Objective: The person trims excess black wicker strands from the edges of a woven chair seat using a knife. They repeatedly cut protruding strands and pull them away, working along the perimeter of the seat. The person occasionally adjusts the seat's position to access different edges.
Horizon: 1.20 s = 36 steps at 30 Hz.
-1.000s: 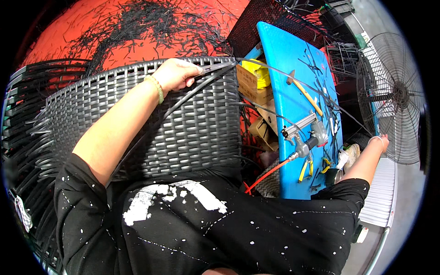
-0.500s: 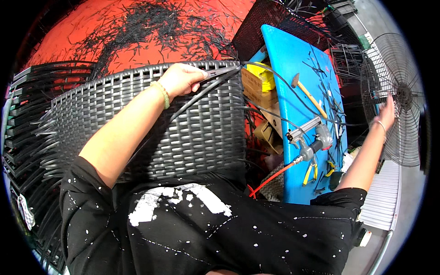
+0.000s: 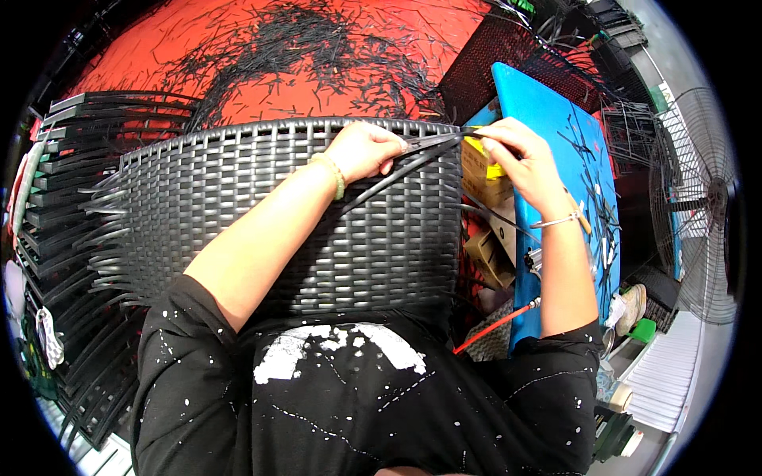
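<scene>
A curved panel of woven black plastic strips (image 3: pixel 381 254) lies in front of me, its far edge at hand height. My left hand (image 3: pixel 361 155), with a beaded bracelet, pinches a flat grey tapered piece (image 3: pixel 429 143) that points to the panel's far right corner; whether it is a tool or a strip I cannot tell. Below it a loose black strip (image 3: pixel 389 182) slants across the weave. At that corner my right hand (image 3: pixel 524 163) is closed, thumb against fingers, on a black plastic strip (image 3: pixel 472 133).
A blue board (image 3: pixel 544 103) strewn with black offcuts stands to the right. Beside it are cardboard boxes (image 3: pixel 490 260) and a red hose (image 3: pixel 496 325). Unwoven strip ends (image 3: pixel 103 254) stick out at left. Cut strips litter the red floor (image 3: pixel 238 99); a large fan (image 3: pixel 706 198) stands far right.
My right hand has come from near the fan to the panel's corner and closed on the strip. The left hand keeps its pinch. The whole view has shifted somewhat.
</scene>
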### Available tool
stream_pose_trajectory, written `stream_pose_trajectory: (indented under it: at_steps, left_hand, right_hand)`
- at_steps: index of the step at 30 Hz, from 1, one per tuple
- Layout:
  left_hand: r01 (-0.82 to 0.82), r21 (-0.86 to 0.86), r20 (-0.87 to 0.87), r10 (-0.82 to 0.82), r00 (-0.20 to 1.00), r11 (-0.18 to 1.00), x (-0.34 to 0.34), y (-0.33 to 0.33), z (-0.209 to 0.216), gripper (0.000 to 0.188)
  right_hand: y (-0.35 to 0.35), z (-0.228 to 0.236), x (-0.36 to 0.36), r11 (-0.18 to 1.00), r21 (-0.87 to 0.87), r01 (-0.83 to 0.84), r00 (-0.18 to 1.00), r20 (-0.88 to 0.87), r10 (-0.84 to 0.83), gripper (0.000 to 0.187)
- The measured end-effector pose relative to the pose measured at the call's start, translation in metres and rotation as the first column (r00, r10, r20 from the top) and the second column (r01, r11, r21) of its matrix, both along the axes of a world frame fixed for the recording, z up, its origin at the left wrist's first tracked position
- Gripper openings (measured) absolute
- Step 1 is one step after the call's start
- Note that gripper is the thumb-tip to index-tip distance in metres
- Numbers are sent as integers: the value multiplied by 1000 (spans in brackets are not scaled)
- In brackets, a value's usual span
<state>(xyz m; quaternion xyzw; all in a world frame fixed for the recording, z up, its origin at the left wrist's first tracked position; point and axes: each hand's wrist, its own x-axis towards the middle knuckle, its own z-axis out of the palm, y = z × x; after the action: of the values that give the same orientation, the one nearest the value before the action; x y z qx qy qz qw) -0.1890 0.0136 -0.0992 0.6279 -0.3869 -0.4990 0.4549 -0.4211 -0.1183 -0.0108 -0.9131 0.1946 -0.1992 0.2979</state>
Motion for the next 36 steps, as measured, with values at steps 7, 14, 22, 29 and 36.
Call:
stream_pose_trajectory:
  at_steps: [7,14,22,29,36]
  left_hand:
    - [28,8,19,-28,999,1000,1,-1,-1,20]
    - [25,-13,39,-24,999,1000,0,0,-1,22]
    - [24,-11,14,-24,1000,1000,-2,1,3,20]
    - [33,7,-55,-33,998,999,3,-3,-10,23]
    - [24,32,-82,-21,996,999,2,-1,-3,19]
  right_hand:
    - [7,-23,34,978,206,19,999,-51,-9,16]
    - [3,-34,34,988,149,31,984,-178,-4,15]
    - [-32,-53,8,946,189,263,957,-176,-231,20]
    - [-67,-61,2,950,260,171,958,-271,-98,24]
    - [-81,-57,-10,933,314,178,935,-349,-61,23]
